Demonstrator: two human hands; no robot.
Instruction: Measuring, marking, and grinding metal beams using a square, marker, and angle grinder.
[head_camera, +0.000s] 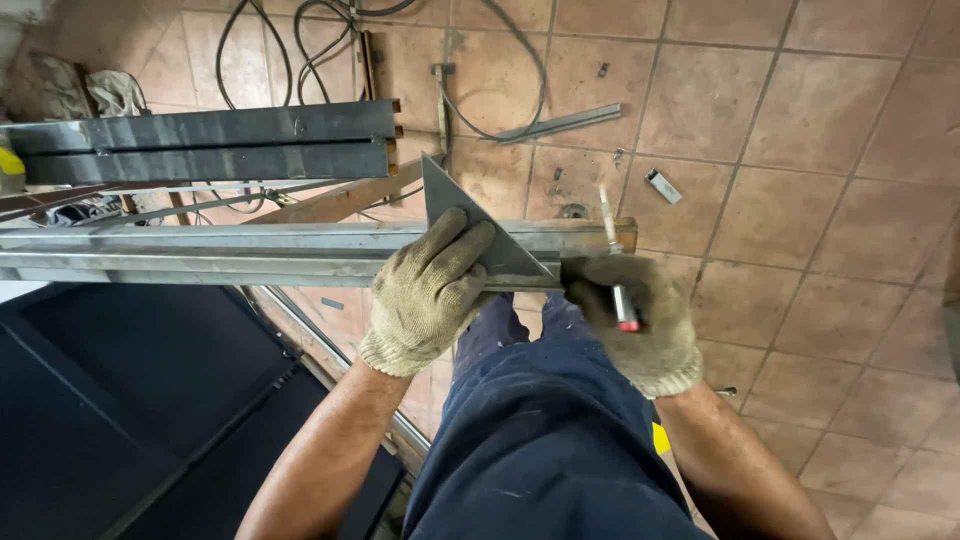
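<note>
My legs in blue trousers (545, 440) filled the near view, with both forearms reaching forward over them. My left hand (428, 290), gloved, lay flat with its fingers (462, 240) spread and pressing a grey metal triangle (470, 225) down onto a long steel tube (200, 255). The triangle stood with one point away from me and its long edge running down to the right. My right hand (635, 320), also gloved, was clenched around a marker (615, 265) with a red end, its thin tip rising past the tube just beside the triangle's lower corner. The tube ran across from the left and ended near my right hand. Beyond it lay two dark steel beams (205, 140) side by side. Farther out, on the tiled floor (800, 130), were black cables (330, 40), a loose metal strip (560, 122) and a small lighter (663, 186).
</note>
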